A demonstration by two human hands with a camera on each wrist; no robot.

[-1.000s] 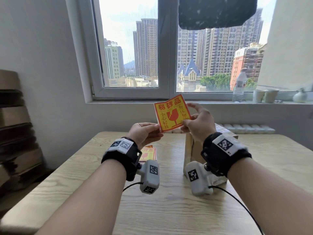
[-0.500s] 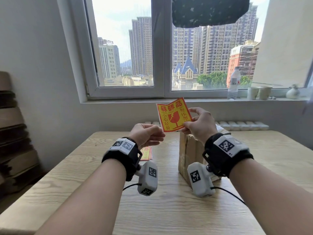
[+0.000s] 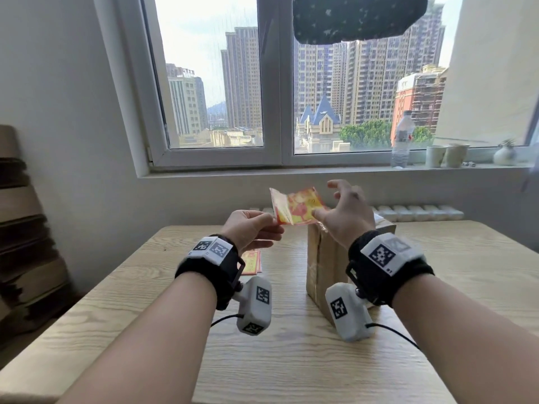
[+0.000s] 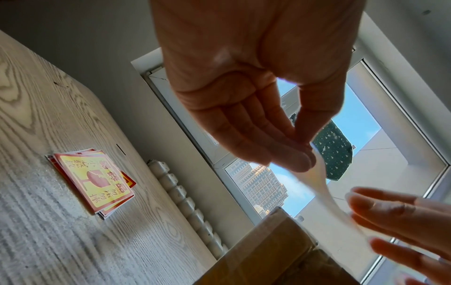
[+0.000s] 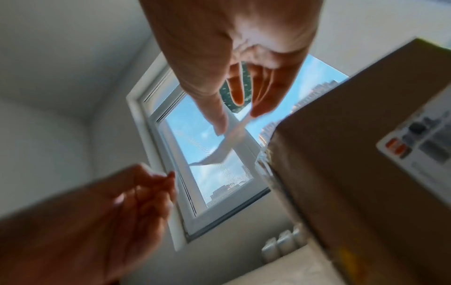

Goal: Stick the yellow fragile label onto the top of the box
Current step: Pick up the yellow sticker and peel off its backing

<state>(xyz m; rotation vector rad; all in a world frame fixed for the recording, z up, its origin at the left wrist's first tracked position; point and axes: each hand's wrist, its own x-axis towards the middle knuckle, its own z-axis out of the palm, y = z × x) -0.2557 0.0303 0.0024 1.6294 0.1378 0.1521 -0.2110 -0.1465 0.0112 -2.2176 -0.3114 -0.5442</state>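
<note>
The yellow and red fragile label point(image 3: 294, 209) hangs blurred in the air, just above the left top edge of the brown cardboard box point(image 3: 323, 258). My left hand point(image 3: 275, 225) pinches its lower left corner. My right hand point(image 3: 320, 212) pinches its right edge between thumb and a finger, the other fingers spread. In the left wrist view the left hand point(image 4: 302, 150) nips the label's white back point(image 4: 322, 190). The right wrist view shows the right hand point(image 5: 234, 115) pinching the same sheet point(image 5: 224, 148) beside the box point(image 5: 354, 154).
A small stack of spare labels point(image 3: 252, 260) lies on the wooden table point(image 3: 291, 360) left of the box. A water bottle point(image 3: 402, 138) and paper cups point(image 3: 446, 154) stand on the windowsill. Flattened cardboard point(image 3: 20, 228) is piled at the far left.
The label has tipped from facing me to lying flatter and has come down towards the box top. The right hand's free fingers have spread. Both hands still hold it.
</note>
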